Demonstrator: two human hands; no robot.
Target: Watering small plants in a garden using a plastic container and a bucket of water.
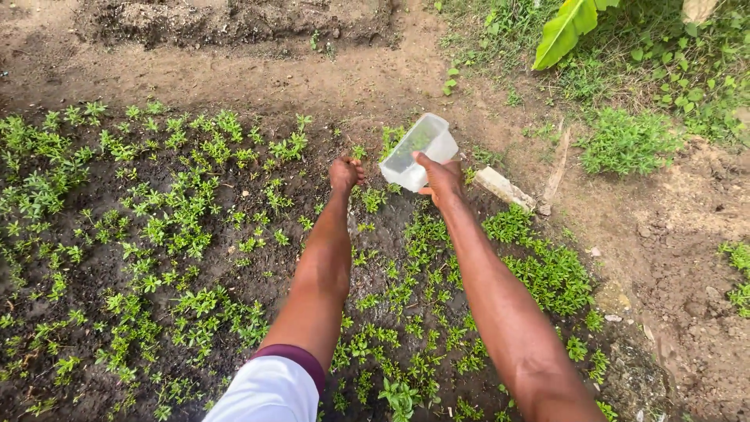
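1. Over the far edge of the dark soil bed (pixel 258 258), both my arms are stretched fwd. My right hand (pixel 442 181) holds a clear, boxy plastic container (pixel 418 151), tipped w/ one corner low, hanging above the small green seedlings (pixel 180 211) near the bed's border.
2. Right grip: fingers wrapped round the container's lower side, thumb up across its wall, so it's pinched from one end only. Can't tell what's inside; the plastic looks mostly see-thru.
3. Left hand (pixel 345 173): fist pressed together, knuckles down at soil level just beside the container. Whether it's pinching a stem or soil, I can't tell; the fingers hide it.
4. Risk: a one-ended hold on a smooth, tilted box. If my thumb slips, it could drop onto the seedlings right under it & flatten them.
5. Risk: tilt too steep and whatever's inside could dump in one spot.
6. Risk: I'm leaning far; my forearms hang low over the plants, so sagging could crush them.
7. Risk: the pale flat stone (pixel 504 187) sits near my right wrist; I could knock into it.
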